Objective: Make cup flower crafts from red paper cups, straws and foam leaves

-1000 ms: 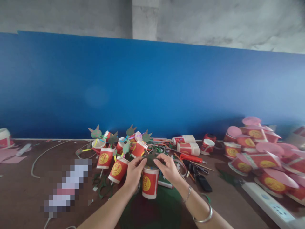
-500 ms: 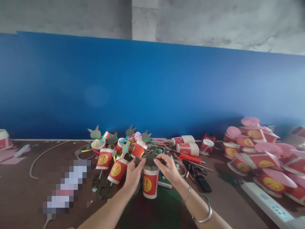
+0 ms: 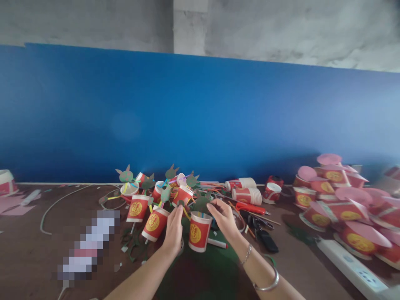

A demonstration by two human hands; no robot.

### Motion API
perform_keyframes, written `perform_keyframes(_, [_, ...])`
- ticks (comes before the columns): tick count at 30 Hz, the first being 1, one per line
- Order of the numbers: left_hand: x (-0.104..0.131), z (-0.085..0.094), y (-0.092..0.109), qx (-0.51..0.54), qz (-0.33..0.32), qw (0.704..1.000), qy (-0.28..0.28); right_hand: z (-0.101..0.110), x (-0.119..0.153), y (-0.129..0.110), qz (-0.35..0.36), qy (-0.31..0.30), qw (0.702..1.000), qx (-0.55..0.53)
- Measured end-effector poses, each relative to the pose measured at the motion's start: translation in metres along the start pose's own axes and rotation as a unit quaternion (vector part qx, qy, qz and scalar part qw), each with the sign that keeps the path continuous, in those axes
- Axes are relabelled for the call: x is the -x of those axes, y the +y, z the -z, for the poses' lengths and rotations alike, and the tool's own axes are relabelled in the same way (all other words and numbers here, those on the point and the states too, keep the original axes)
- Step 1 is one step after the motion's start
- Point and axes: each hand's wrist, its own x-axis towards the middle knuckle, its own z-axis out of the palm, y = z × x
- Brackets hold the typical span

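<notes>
In front of me a red and white paper cup [image 3: 199,233] with a yellow round emblem hangs slightly tilted. Above its rim shows a dark green paper animal head [image 3: 202,203] with pointed ears. My right hand [image 3: 223,218] pinches this head by its right edge between thumb and forefinger. At the cup's left, my left hand [image 3: 174,227] has thumb and fingers closed on a small dark green paper disc [image 3: 181,203], at the end of a yellow strip leading to the cup. Blue and yellow strips show at the cup's rim.
Finished-looking cups with green heads [image 3: 137,208] crowd the left. Stacked paper cups [image 3: 246,196], a red-handled tool [image 3: 250,207], black scissors [image 3: 258,221] and a marker [image 3: 218,243] lie nearby. Cups with pink discs [image 3: 350,214] pile up at right, behind a power strip [image 3: 351,266].
The cup has risen slightly and tilted, shifting a little right. My left hand has drawn left, away from the head, with the small disc; my right hand keeps hold of the head.
</notes>
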Motion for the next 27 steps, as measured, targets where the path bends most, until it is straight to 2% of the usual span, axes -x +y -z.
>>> perform_keyframes(3, [0.000, -0.002, 0.008, 0.021, -0.022, 0.998, -0.060, 0.000, 0.001, -0.001, 0.000, 0.000, 1.000, 0.001])
perform_keyframes(8, [0.001, -0.006, 0.013, 0.008, -0.040, 0.998, -0.044, 0.000, 0.002, -0.002, -0.001, -0.005, 1.000, 0.016])
perform_keyframes(12, [0.002, -0.006, 0.014, -0.043, -0.028, 0.996, -0.067, -0.001, 0.003, -0.003, 0.011, -0.011, 0.999, 0.030])
perform_keyframes(21, [0.004, -0.010, 0.018, -0.050, -0.004, 0.995, -0.091, -0.002, 0.004, -0.005, 0.016, -0.021, 0.999, 0.028])
perform_keyframes(27, [0.002, -0.009, 0.018, -0.071, -0.022, 0.992, -0.098, 0.001, 0.001, -0.009, -0.010, -0.068, 0.997, 0.018])
